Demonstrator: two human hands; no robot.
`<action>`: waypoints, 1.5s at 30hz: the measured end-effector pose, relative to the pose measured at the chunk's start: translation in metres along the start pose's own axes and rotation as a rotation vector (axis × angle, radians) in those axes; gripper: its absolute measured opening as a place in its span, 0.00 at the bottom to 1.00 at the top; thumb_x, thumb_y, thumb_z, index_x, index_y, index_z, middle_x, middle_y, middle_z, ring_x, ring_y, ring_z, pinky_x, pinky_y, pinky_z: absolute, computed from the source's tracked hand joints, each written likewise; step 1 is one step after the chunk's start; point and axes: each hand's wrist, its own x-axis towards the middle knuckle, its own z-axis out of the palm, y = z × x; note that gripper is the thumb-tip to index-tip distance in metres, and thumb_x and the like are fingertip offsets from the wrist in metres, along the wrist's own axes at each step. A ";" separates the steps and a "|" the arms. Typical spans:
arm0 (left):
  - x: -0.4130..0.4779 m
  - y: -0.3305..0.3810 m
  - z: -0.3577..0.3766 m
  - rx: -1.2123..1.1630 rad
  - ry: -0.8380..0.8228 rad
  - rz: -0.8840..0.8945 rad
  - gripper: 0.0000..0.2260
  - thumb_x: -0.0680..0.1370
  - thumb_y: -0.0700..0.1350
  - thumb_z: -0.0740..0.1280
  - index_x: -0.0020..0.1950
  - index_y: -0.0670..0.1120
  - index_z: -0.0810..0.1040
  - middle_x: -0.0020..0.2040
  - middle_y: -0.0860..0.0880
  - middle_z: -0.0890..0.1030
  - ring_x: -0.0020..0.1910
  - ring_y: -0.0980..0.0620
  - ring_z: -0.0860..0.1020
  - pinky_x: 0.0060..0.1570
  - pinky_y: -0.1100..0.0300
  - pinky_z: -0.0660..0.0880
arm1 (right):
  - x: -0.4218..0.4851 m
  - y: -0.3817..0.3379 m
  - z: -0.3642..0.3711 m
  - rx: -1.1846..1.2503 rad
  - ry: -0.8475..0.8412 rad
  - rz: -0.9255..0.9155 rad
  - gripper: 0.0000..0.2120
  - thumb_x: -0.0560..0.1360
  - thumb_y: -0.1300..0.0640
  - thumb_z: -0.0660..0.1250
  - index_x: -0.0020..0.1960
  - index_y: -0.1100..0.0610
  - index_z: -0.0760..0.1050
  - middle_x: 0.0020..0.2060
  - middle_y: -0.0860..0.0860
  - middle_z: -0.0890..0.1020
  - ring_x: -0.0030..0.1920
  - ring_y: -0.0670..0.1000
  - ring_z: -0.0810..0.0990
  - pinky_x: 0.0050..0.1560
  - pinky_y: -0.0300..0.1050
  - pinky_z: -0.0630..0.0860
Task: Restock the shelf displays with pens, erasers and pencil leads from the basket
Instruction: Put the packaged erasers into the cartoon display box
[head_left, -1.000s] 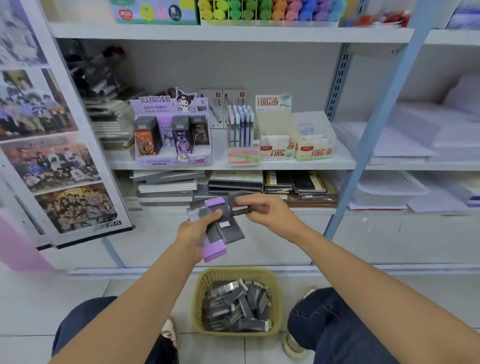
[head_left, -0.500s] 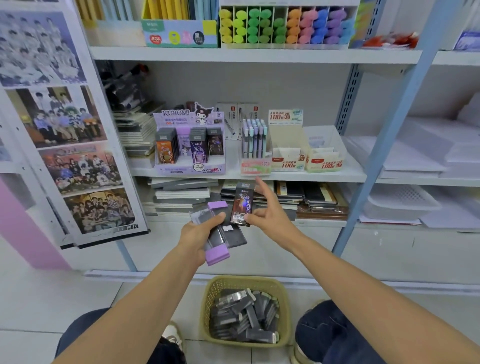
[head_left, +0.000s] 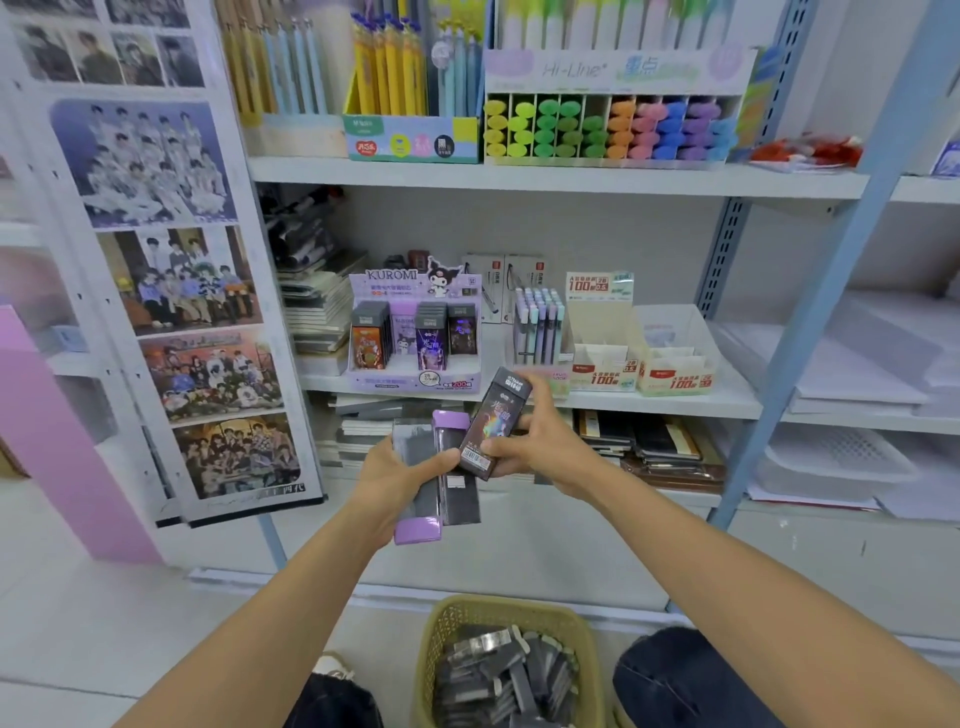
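The grey shelf (head_left: 675, 402) fills the view, and on its middle board stands the purple Kuromi display (head_left: 413, 332), its slots holding upright pencil-lead cases. On the floor below, between the person's knees, the woven basket (head_left: 467, 610) holds a heap of grey cases. Both forearms reach forward and up from the bottom corners and meet in front of the shelf edge. The left hand (head_left: 400, 478) is curled round a fanned bunch of cases (head_left: 418, 499) with its thumb laid across their fronts; one case has purple caps. The right hand (head_left: 540, 441) pinches a single dark case (head_left: 493, 421) with rainbow print by its long edges, tilted, barcode end low beside the left thumb and top end overlapping the shelf edge, just below and right of the display. A second ago this case lay crosswise atop the bunch — now it stands nearly upright, lifted clear of it and closer to the display.
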 end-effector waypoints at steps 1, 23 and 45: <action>0.001 0.002 -0.002 0.042 -0.002 0.028 0.15 0.67 0.41 0.79 0.50 0.45 0.78 0.43 0.47 0.85 0.43 0.51 0.84 0.39 0.58 0.80 | 0.003 -0.002 0.001 0.007 0.025 0.005 0.36 0.72 0.68 0.71 0.69 0.45 0.58 0.55 0.60 0.78 0.47 0.54 0.84 0.37 0.49 0.82; 0.130 0.043 -0.043 -0.061 0.139 0.048 0.13 0.70 0.41 0.77 0.53 0.45 0.80 0.43 0.47 0.85 0.39 0.50 0.84 0.34 0.57 0.81 | 0.173 -0.089 -0.022 -0.816 0.402 -0.413 0.12 0.76 0.62 0.68 0.59 0.58 0.80 0.51 0.53 0.84 0.48 0.48 0.79 0.56 0.43 0.76; 0.150 0.044 -0.050 -0.053 0.140 0.036 0.14 0.70 0.44 0.76 0.53 0.49 0.78 0.46 0.49 0.84 0.39 0.53 0.83 0.30 0.61 0.79 | 0.237 -0.072 -0.012 -1.261 0.169 -0.274 0.13 0.79 0.61 0.65 0.63 0.59 0.78 0.56 0.58 0.82 0.54 0.58 0.80 0.61 0.50 0.74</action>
